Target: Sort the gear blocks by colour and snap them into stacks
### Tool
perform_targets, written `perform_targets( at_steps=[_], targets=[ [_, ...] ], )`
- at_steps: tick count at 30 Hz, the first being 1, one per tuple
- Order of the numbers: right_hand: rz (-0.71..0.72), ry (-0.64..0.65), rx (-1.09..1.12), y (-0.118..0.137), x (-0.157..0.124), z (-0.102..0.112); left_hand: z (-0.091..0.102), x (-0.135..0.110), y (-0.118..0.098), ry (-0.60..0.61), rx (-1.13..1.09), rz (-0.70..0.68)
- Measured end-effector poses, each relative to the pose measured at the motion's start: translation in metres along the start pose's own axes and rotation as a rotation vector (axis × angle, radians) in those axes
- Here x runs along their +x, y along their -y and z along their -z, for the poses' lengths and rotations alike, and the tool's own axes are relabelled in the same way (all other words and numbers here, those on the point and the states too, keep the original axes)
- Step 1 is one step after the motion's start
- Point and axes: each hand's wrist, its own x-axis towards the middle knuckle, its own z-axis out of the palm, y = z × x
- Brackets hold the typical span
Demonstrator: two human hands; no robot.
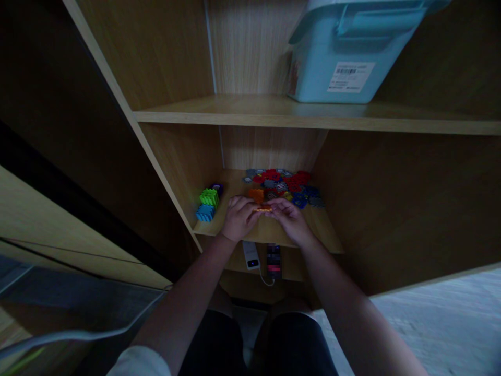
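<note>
Both my hands reach into a low wooden shelf (321,230). My left hand (238,216) and my right hand (288,216) meet over a thin orange plastic piece (262,209), each with fingers closed on one end of it. Just behind lies a heap of red, blue, grey and orange interlocking pieces (284,185). A green stack (209,197), a light blue stack (205,212) and a purple piece (217,188) sit at the shelf's left side.
A pale blue lidded bin (352,52) with a label stands on the shelf above. Below the low shelf lie a white power bank (251,255) with a cable and a dark device (274,261). My knees are beneath, floor at right.
</note>
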Motion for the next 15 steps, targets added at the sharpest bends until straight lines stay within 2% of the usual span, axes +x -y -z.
perform_targets(
  at_steps=[4, 7, 15],
  targets=[
    [0.051, -0.045, -0.151, 0.009, -0.002, 0.001, -0.001, -0.001, 0.002, 0.032, 0.003, 0.024],
    [0.078, -0.01, -0.195, 0.013, -0.003, -0.001, -0.001, -0.002, 0.003, 0.053, 0.016, 0.026],
    [0.005, 0.053, -0.191, 0.017, 0.003, 0.001, 0.0, -0.002, 0.003, 0.017, 0.064, 0.031]
  ],
)
